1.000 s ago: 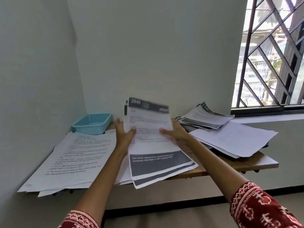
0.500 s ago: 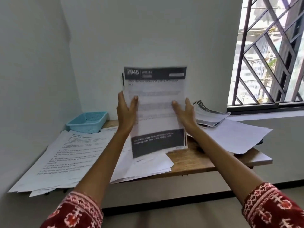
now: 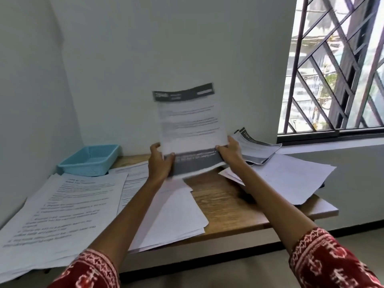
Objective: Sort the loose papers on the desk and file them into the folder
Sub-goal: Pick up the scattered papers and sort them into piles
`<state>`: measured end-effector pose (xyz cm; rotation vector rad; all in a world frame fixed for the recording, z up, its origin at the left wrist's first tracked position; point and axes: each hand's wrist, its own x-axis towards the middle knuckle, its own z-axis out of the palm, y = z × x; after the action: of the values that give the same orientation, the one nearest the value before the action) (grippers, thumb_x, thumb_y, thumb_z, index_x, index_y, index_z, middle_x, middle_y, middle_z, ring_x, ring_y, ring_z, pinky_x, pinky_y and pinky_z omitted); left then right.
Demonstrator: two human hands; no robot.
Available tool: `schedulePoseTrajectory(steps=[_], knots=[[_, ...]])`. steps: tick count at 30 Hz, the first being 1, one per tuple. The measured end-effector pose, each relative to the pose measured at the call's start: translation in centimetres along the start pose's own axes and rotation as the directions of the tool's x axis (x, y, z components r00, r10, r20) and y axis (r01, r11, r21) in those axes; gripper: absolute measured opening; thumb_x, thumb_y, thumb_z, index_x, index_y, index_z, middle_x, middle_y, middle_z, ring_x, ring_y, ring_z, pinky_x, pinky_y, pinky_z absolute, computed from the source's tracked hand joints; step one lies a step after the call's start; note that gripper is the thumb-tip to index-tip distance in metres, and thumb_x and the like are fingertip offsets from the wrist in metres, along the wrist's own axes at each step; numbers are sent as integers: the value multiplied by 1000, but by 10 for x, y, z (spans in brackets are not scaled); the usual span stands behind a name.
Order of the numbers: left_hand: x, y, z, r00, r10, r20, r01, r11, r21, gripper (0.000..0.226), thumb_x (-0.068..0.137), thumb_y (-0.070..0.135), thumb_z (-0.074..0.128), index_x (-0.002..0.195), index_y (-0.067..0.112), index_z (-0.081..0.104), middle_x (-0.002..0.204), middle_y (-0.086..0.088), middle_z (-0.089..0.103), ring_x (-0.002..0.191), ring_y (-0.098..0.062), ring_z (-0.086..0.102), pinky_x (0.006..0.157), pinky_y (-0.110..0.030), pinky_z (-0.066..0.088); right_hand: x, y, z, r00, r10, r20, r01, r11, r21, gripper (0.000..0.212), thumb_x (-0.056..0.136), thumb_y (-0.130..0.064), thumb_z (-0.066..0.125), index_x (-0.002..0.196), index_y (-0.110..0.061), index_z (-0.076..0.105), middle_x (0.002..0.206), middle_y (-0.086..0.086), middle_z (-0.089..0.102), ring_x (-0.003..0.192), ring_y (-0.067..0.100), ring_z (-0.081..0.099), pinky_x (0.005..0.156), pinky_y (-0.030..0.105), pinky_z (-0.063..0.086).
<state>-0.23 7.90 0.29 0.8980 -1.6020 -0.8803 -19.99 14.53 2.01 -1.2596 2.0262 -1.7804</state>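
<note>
A thin stack of printed sheets with dark bands at top and bottom (image 3: 190, 125) stands upright just above the wooden desk (image 3: 224, 202). My left hand (image 3: 160, 163) grips its lower left edge and my right hand (image 3: 229, 151) grips its lower right edge. More banded sheets (image 3: 257, 149) lie at the back right. A pile of large text pages (image 3: 62, 208) covers the left of the desk, plain white sheets (image 3: 174, 215) lie in the middle, and other white sheets (image 3: 291, 177) spread on the right. I see no folder that I can tell apart from the papers.
A light blue plastic basket (image 3: 90, 160) sits in the back left corner against the wall. A barred window (image 3: 336, 67) with a sill is at the right. Papers overhang the desk's left and front edges.
The held stack went from lying on the desk to upright and raised, then came down toward the desk. Both hands slid from its middle to its lower edges.
</note>
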Motion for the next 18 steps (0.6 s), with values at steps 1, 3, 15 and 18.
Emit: schedulePoseTrajectory(steps=[1, 3, 15, 18], knots=[[6, 2, 10, 998, -26, 64, 25, 1000, 14, 55, 91, 13, 59, 137, 10, 29, 113, -9, 50, 88, -22, 58, 70, -29, 52, 10, 0, -10, 998, 38, -56, -38, 999, 3, 38, 86, -6, 58, 125, -8, 55, 118, 13, 63, 105, 26, 58, 80, 24, 42], [18, 6, 31, 986, -23, 166, 12, 998, 66, 57, 91, 15, 59, 138, 13, 28, 108, -9, 53, 72, -21, 61, 63, -30, 53, 29, 4, -29, 980, 115, -161, -119, 993, -20, 42, 86, -5, 53, 128, -7, 52, 124, 13, 60, 110, 29, 57, 83, 26, 42], [43, 7, 177, 736, 124, 665, -495, 769, 405, 50, 91, 0, 42, 139, 16, 41, 146, -7, 36, 132, -23, 37, 108, -30, 31, 103, 69, -72, 862, 420, -284, -506, 736, -450, 47, 93, -9, 48, 137, 2, 36, 130, 23, 48, 121, 36, 47, 97, 39, 41], [48, -2, 188, 685, 65, 725, -537, 718, 443, 45, 95, 4, 41, 138, 17, 44, 148, -5, 35, 132, -23, 38, 108, -32, 31, 103, 74, -71, 878, 408, -251, -464, 594, -657, 28, 89, -16, 51, 115, -7, 49, 124, 17, 47, 118, 32, 42, 93, 37, 40]])
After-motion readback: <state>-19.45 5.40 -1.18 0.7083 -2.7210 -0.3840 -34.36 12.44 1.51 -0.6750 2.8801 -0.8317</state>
